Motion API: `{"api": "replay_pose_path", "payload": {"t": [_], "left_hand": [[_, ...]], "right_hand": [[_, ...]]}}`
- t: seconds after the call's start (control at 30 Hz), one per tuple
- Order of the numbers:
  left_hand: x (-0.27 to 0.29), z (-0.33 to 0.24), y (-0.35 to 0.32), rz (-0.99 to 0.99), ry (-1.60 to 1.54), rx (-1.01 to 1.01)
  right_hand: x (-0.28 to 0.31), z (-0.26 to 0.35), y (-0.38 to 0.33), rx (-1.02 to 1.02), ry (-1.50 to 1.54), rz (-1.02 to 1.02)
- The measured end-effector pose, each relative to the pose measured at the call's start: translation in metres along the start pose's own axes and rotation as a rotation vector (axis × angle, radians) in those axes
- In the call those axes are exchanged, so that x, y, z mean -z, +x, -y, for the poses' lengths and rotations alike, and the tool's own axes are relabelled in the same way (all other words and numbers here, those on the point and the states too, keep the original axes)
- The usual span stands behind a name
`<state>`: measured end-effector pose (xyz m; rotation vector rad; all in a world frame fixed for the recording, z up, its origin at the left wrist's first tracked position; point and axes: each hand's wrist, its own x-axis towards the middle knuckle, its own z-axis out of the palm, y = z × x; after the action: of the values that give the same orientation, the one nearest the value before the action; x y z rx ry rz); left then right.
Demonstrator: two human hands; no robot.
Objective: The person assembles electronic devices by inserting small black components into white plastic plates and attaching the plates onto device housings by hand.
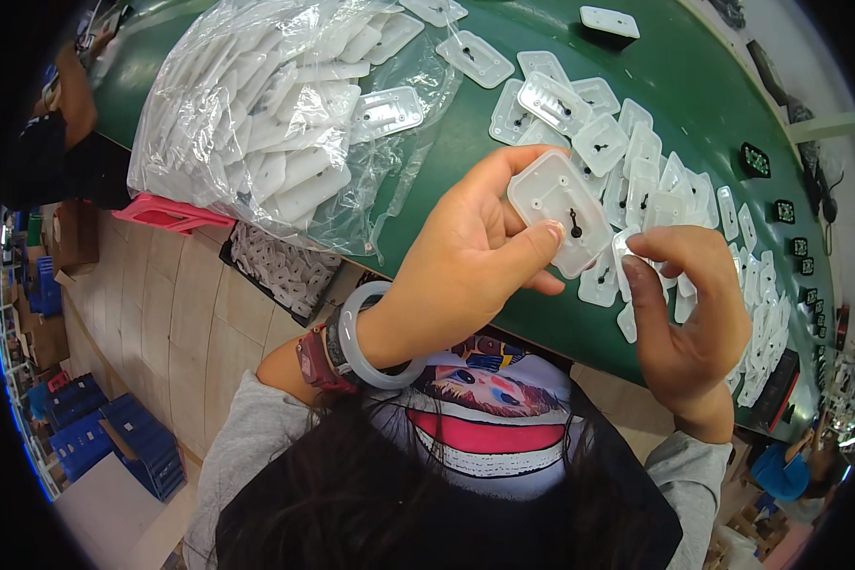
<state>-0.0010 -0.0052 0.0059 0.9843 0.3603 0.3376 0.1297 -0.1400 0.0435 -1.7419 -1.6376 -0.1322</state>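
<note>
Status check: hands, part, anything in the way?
Left hand grips white plastic plate. Right hand beside it, fingertips at its edge. Loose plates behind; nothing blocking.

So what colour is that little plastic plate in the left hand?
The plastic plate is translucent white with a small black keyhole-shaped mark, pinched in the left hand. The head view shows it.

- Bag of plates (275,114) lies on the tabletop (712,104), left.
- Loose plates (636,161) spread right of it.
- Held plate (560,211) sits between both hands, above the tabletop's near edge.
</note>
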Motion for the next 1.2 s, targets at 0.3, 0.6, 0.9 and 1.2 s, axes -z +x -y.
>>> {"api": "replay_pose_path", "payload": {"t": [0.3,0.6,0.9,1.2], "left_hand": [[-0.008,0.003,-0.010,-0.023,0.029,-0.113],[-0.013,0.008,-0.015,-0.046,0.178,-0.281],[-0.021,0.009,-0.017,-0.080,0.070,-0.274],[-0.022,0.025,-0.018,-0.125,0.076,-0.311]], "right_hand": [[-0.010,0.002,-0.006,0.210,-0.143,0.075],[-0.015,0.007,-0.008,0.264,-0.222,0.016],[-0.019,0.009,-0.011,0.244,-0.224,-0.027],[-0.017,0.011,-0.007,0.248,-0.260,0.039]]}}
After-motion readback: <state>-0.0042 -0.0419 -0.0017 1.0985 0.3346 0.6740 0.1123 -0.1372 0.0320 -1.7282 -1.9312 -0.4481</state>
